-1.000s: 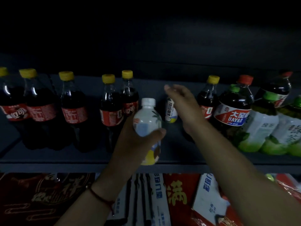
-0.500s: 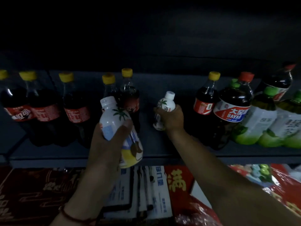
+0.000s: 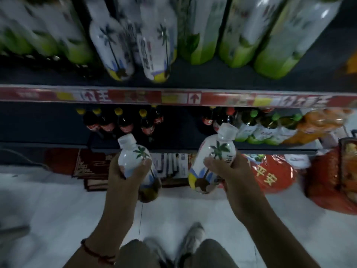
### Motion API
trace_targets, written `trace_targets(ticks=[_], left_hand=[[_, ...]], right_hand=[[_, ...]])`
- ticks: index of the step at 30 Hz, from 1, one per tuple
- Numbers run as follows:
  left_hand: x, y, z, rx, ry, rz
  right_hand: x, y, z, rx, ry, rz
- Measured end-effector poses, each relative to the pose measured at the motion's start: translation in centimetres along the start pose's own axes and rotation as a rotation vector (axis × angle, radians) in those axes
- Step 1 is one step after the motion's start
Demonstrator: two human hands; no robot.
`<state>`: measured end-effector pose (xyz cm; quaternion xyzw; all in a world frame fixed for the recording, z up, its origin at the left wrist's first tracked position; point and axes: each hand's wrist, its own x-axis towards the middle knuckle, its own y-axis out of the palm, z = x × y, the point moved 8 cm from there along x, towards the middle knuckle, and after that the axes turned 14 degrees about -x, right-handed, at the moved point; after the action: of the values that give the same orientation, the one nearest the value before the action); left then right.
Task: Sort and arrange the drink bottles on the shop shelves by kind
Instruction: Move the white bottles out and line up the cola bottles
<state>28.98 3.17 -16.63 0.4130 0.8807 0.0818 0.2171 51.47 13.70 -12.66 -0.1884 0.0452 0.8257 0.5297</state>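
My left hand [image 3: 126,177] grips a white coconut-drink bottle [image 3: 133,154] with a palm-tree label, held out in front of the shelves. My right hand [image 3: 230,169] grips a second, like bottle [image 3: 212,155]. Both bottles tilt toward the shelves, caps up. On the upper shelf [image 3: 177,97] two larger bottles of the same palm-tree drink [image 3: 112,47] stand between green-bottomed tea bottles [image 3: 237,31]. The lower shelf [image 3: 48,124] holds dark cola bottles with yellow caps [image 3: 119,120] on the left and green-capped tea bottles [image 3: 258,126] on the right.
A red price strip runs along the upper shelf's edge. Below the lower shelf lie red mats [image 3: 77,163], packets and a red bag [image 3: 274,176] on the white floor [image 3: 48,209]. An orange packet [image 3: 318,124] sits at the lower shelf's right end. My shoes [image 3: 191,238] show below.
My view has pulled back and up from the lower shelf. My right hand has lifted the small white bottle off that shelf, and both hands now hold their bottles out in front.
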Motion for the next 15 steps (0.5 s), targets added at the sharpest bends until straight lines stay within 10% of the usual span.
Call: trace_targets(ticks=[15], left_hand=[[2.7,14.7,-22.3,0.269,0.554,0.097]], right_hand=[[3.5,-4.9,19.3,-0.074,-0.405,-0.283]])
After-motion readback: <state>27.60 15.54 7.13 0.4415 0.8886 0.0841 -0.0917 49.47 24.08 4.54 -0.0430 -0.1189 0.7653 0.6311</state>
